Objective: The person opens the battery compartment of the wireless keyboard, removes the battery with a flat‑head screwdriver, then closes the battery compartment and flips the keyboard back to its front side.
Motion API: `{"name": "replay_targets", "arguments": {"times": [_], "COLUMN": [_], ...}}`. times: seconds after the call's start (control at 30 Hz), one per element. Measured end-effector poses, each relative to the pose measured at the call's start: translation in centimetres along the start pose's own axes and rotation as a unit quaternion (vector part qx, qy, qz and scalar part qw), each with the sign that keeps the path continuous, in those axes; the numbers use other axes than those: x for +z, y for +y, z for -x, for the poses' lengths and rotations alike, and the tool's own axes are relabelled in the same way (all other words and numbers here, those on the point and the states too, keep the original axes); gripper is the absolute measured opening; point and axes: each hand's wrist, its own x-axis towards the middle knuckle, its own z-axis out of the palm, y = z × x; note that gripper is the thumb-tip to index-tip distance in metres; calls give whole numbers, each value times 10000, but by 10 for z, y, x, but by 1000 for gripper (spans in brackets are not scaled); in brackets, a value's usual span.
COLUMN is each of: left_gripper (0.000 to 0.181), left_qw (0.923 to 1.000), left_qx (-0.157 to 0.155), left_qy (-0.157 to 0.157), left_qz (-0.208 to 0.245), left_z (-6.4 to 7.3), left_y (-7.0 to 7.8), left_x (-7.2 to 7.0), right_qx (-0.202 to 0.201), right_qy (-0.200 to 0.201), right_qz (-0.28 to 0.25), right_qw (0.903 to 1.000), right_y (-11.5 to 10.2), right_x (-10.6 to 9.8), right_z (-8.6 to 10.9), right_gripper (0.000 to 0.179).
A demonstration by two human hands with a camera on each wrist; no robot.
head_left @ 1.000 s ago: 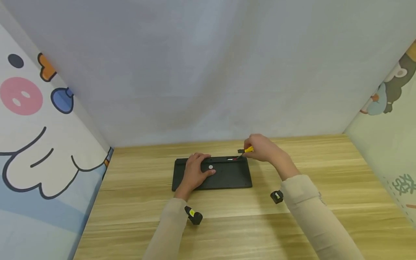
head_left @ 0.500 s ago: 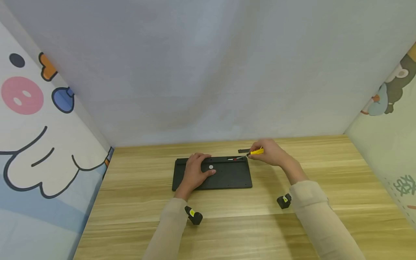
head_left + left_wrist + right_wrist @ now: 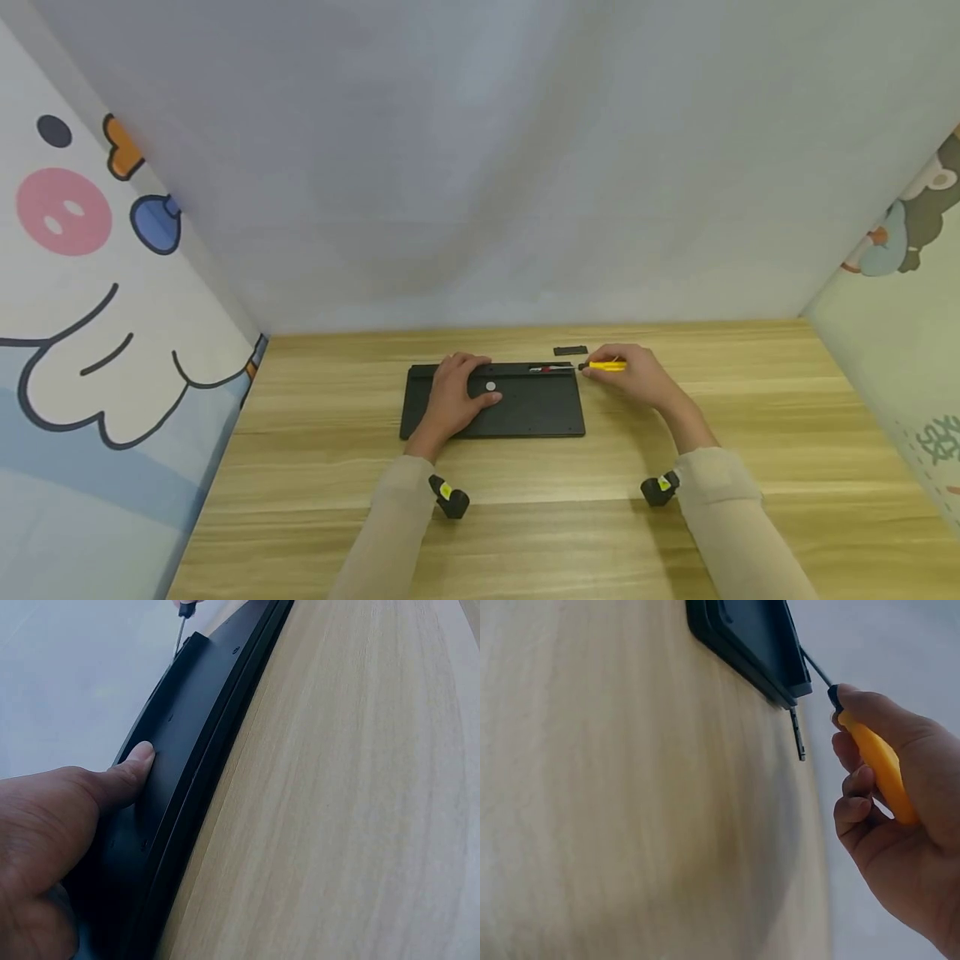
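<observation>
A black keyboard lies underside up on the wood-grain surface, its long sides running left to right and its raised ridge along the far edge. The person's left hand rests on its left half, fingers bent over the far edge and thumb spread wide from them, pressing flat on the panel just below a round white sticker. The right hand, just off the far right corner, has its fingers closed around the yellow handle of a screwdriver, the thumb lying along it near the dark collar. The screwdriver's metal shaft points left, passing over the end of the ridge to a narrow open slot, where a small red and whitish piece shows; whether the tip touches that piece is too small to tell. Just behind the keyboard, near the right hand and apart from the ridge, a thin black cover lies on the surface. Both forearms wear beige sleeves. Beyond the surface hangs a pale grey sheet, with a cartoon-printed panel at the left
</observation>
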Motion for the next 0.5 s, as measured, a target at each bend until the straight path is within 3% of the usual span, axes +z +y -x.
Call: {"name": "replay_targets", "arguments": {"times": [0.27,0.5], "left_gripper": [58,57], "left_qw": [10000,10000], "left_qx": [-16,53], "left_qy": [-20,-7], "left_qz": [-8,36], "left_z": [0,1], "left_y": [1,1], "left_x": [-1,-2], "right_qx": [-442,-655], "right_qy": [172,-29], "right_qz": [552,1112], "right_qw": [9973,9916], "right_y": [-21,-42], "right_x": [-5,-11], "right_z": [2,-8], "right_gripper": [24,18]}}
